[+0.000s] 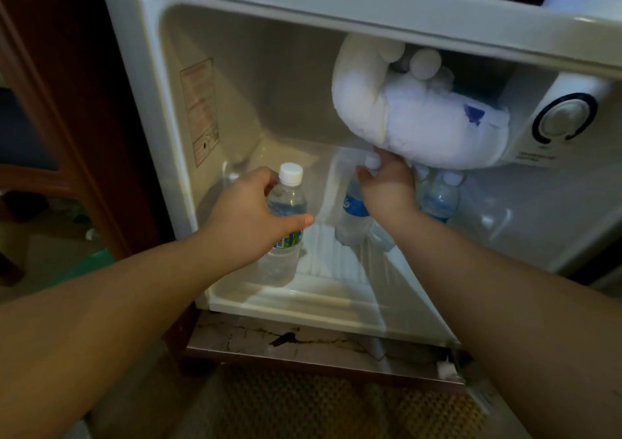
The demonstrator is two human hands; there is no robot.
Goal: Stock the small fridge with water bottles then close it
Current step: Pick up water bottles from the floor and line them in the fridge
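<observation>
The small white fridge [161,78] stands open in front of me. My left hand [249,216] grips a clear water bottle [286,203] with a white cap and a green-blue label, upright on the fridge floor at the front left. My right hand [387,186] reaches deeper in and holds the top of a blue-labelled water bottle [353,213] that stands on the floor. Another water bottle [441,196] with a blue label stands just right of that hand, its top partly hidden under the ice.
A thick lump of frost [420,115] bulges from the freezer box at the upper right, right above my right hand. The thermostat dial [565,118] sits on the right. A dark wooden panel [67,68] flanks the fridge's left. A cracked base [303,337] lies below.
</observation>
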